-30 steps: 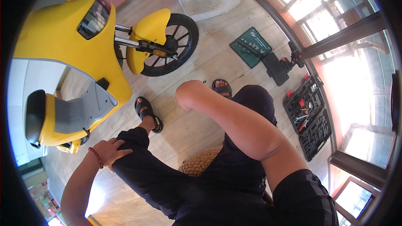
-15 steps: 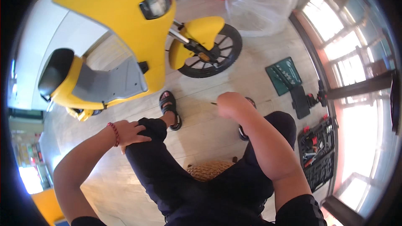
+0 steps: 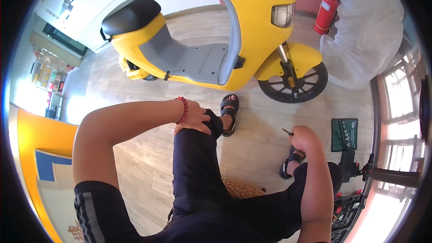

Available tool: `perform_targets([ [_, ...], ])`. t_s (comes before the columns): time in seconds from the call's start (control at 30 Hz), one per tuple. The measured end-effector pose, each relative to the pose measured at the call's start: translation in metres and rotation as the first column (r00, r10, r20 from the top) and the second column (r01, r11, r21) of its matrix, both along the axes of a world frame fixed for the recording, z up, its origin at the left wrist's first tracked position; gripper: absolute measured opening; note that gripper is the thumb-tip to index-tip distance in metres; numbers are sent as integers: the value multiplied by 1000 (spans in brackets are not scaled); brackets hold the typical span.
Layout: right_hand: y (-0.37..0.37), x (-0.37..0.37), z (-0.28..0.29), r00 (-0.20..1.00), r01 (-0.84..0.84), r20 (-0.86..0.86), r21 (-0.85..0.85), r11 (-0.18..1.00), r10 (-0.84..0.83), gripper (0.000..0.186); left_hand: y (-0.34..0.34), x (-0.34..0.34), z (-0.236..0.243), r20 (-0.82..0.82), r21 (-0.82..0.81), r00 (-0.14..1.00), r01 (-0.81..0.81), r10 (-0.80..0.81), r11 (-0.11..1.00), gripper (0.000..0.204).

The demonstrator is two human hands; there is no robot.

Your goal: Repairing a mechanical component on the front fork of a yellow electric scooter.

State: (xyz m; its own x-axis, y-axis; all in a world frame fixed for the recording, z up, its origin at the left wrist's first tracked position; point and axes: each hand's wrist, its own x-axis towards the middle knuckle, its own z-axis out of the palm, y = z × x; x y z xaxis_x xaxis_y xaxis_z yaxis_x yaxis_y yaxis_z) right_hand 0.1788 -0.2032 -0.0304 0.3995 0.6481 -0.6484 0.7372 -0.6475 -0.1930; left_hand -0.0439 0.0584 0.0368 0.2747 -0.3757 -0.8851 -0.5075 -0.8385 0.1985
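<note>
Right of centre, the right hand grips a thin dark tool, apart from the yellow scooter, upper centre, where no work shows; the left hand lies spread on the knee.

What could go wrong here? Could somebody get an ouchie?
Maybe. The right hand grips a small, dark, thin object; if it slips, it might land on the black strapped right sandal. Also, the flat green rectangular tool pouch lies on the pale wood-look floor, so somebody could trip over it.
</note>
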Motion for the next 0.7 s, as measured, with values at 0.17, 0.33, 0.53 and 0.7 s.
perform_targets([
  [0.17, -2, 0, -5, 1000, 7, -6, -1, 1000, -7, 25, 0, 0, -1, 0, -9, 1000, 0, 0, 1000, 109],
  [0.33, 6, -4, 13, 989, 102, -95, -114, 988, -113, 27, 0, -3, 1, 47, -34, 999, -17, 19, 999, 105],
  [0.53, 1, -4, 12, 993, 89, -75, -31, 996, -91, 26, 2, -2, 1, 69, -53, 998, -9, 12, 999, 104],
  [0.7, 5, -2, 10, 990, 99, -88, -79, 992, -106, 27, 4, -2, 0, 76, -54, 997, -4, 8, 999, 104],
])
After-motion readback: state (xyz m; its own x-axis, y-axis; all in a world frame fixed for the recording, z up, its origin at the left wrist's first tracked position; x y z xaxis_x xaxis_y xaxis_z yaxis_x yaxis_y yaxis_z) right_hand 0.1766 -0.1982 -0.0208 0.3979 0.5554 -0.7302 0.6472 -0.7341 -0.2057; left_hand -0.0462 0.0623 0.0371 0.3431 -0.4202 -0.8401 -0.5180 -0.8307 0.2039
